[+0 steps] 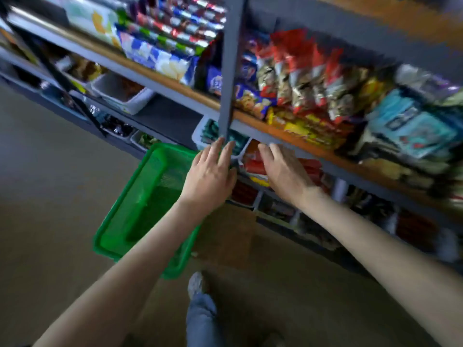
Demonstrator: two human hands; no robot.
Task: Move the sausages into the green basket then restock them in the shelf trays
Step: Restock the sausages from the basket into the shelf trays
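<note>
The green basket (140,209) stands on the floor in front of the shelving, and nothing shows inside it. My left hand (210,176) hovers above its far right corner, fingers spread, holding nothing. My right hand (283,169) reaches under the shelf edge over a white shelf tray (241,160) that holds red sausage packs (254,164); its fingers are apart and rest on or just above the packs. More red packs (312,169) lie to the right of that hand. The picture is blurred by motion.
A grey upright post (229,71) of the shelving rises just beyond my left hand. Snack bags (300,78) fill the shelf above. Other white trays (120,93) sit on lower shelves to the left. My shoe and jeans leg (199,306) are on the floor below the basket.
</note>
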